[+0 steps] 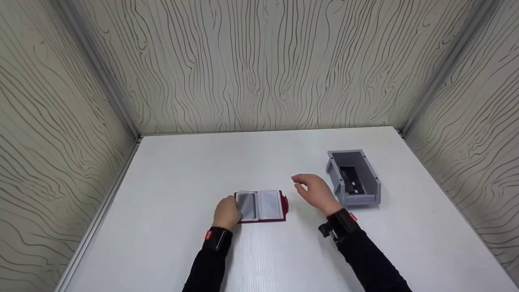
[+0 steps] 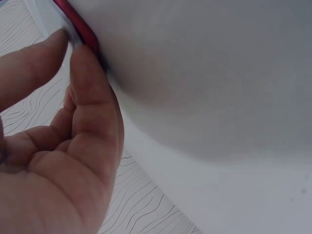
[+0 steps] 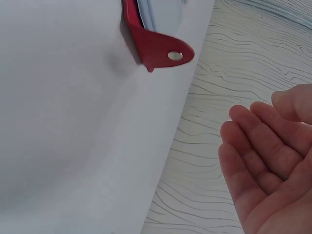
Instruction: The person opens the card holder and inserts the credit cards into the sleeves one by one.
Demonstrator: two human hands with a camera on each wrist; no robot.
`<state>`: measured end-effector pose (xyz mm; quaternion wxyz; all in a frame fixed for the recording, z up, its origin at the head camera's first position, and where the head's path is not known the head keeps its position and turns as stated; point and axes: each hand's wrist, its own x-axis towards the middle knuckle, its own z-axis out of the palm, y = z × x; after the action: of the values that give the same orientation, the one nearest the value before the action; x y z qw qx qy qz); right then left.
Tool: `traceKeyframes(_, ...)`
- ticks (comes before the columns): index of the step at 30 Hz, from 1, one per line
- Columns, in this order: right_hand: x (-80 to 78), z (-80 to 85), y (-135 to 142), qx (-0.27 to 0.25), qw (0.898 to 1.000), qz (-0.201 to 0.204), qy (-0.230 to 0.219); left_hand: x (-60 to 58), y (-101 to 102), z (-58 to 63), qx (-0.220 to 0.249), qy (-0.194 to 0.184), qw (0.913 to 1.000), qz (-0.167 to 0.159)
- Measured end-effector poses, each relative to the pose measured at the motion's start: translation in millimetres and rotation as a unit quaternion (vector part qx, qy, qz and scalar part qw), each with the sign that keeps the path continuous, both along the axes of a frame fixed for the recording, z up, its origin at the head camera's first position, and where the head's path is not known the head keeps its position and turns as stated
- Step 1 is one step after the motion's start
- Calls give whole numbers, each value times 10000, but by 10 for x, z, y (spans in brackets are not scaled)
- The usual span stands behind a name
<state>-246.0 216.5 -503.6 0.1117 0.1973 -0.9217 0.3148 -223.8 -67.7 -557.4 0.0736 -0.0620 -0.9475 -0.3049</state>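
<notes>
A red card holder [image 1: 265, 221] lies spread on the white table, its clear plastic sleeves [image 1: 269, 205] facing up. Its left edge is pinched between the thumb and fingers of my left hand [image 1: 227, 213]; the left wrist view shows the red cover [image 2: 83, 27] at those fingertips. My right hand [image 1: 318, 192] hovers to the right of the holder, fingers loosely bent and nothing in them. In the right wrist view the holder's red strap [image 3: 163, 51] with a metal snap sticks out towards that hand.
A grey plastic bin [image 1: 371, 198] stands right of my right hand, with dark flat cards [image 1: 350, 180] inside. Wood-grain panels [image 1: 259, 65] rise behind the table and on both sides.
</notes>
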Motion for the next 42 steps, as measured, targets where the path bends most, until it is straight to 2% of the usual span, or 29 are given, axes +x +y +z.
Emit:
traceKeyframes(6, -57, 117, 327, -136, 9990, -436, -35, -14, 3, -6, 24, -80, 10000, 14)
traceKeyframes(14, -87, 232, 759, -179, 9942, -997, -348, -9, 8, 12, 1, -149, 9999, 49)
traceKeyframes(18, -111, 251, 929, -227, 9917, -1192, -432, -9, 9, 18, -9, -119, 9999, 58)
traceKeyframes(25, -182, 226, 1150, 2, 9851, -1602, -628, 5, 11, 34, 45, -86, 9999, 50)
traceKeyframes(33, -253, 167, 1300, 361, 9722, -1727, -1541, 13, 5, 29, -22, -56, 10000, 8)
traceKeyframes(42, -316, 81, 1339, 861, 9609, -1775, -1944, 5, -5, 21, 61, -81, 9999, -2)
